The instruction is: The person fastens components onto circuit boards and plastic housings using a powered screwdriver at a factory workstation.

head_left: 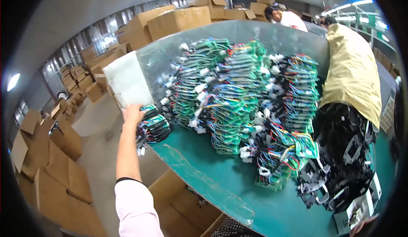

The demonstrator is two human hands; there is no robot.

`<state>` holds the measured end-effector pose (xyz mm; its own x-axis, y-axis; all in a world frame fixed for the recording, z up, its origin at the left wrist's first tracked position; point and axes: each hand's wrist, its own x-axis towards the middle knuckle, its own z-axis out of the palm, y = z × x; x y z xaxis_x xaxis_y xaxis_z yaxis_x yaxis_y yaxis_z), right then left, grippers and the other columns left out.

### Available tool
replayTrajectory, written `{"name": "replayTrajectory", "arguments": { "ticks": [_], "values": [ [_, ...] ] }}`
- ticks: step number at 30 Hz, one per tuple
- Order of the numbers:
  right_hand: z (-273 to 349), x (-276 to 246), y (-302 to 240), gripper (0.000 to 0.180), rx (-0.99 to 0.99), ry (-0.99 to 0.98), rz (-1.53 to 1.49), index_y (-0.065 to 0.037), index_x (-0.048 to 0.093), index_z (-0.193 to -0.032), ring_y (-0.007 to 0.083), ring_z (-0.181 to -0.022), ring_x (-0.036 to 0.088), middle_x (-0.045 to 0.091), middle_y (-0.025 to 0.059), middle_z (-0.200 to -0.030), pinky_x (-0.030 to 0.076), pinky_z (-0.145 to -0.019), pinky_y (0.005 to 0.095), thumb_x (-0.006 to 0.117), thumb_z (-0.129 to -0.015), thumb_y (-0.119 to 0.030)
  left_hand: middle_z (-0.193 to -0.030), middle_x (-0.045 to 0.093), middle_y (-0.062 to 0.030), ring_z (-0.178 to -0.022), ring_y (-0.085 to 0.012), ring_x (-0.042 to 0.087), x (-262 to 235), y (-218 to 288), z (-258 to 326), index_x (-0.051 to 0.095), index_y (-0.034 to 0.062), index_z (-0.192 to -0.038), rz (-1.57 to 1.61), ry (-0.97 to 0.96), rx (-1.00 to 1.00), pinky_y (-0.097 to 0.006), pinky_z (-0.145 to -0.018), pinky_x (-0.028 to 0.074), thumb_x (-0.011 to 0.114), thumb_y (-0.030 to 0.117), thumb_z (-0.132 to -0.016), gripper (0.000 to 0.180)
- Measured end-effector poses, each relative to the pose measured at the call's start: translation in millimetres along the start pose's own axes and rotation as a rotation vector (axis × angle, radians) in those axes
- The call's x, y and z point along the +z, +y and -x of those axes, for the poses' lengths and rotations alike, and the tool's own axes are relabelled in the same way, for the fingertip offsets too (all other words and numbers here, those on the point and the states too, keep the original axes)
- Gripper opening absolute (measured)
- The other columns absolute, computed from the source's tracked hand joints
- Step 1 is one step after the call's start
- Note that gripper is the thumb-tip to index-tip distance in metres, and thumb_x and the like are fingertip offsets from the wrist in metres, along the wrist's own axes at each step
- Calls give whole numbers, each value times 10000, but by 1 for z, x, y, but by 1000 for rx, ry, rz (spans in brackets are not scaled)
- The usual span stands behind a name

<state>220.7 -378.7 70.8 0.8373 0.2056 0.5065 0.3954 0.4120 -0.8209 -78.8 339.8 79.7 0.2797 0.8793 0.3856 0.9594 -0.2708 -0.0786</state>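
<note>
My left hand [134, 113] reaches to the table's left end, its fingers curled over a small stack of green circuit boards [155, 124] with wires. The fingertips are hidden behind the boards. White connectors and dark wires from this stack hang at the table edge. At the lower right corner, my right hand [362, 227] shows only in part, beside a small white open box [361, 209] with small parts inside. Whether it grips the box cannot be told. Tall rows of wired circuit boards [233, 97] lie across the middle of the green table [204, 169].
A yellow sack [352, 67] spills black plastic parts [340, 152] at the right. A white panel [128, 80] and a metal wall [204, 29] border the table. An open carton [182, 207] stands below its front edge; more cartons [55, 165] fill the left. People work behind.
</note>
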Motion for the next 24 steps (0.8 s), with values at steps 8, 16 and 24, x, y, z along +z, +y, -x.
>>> {"name": "replayTrajectory", "arguments": {
  "ticks": [8,16,24],
  "values": [
    [-11,-1,21,623,-28,25,-280,-40,373,-894,143,-363,428,438,64,-545,342,-326,232,612,-719,-589,-1148,542,-195,-1088,-302,507,65,-196,-95,493,14,-1191,340,0,123,-374,-921,395,575,86,-690,513],
    [-7,-19,-1,646,-113,132,-153,-35,366,-857,120,-343,431,438,48,-518,375,-330,218,508,-748,-656,-1085,591,-106,-925,-211,557,-106,125,104,545,22,-1128,821,612,277,-297,-776,432,487,73,-859,279],
    [-7,-14,16,665,-66,35,-238,-38,348,-842,134,-345,442,432,48,-504,378,-321,229,564,-710,-653,-1066,566,-83,-695,-162,578,-126,367,333,516,38,-1109,704,221,1359,-255,-556,504,568,39,-685,428]
  ]
}}
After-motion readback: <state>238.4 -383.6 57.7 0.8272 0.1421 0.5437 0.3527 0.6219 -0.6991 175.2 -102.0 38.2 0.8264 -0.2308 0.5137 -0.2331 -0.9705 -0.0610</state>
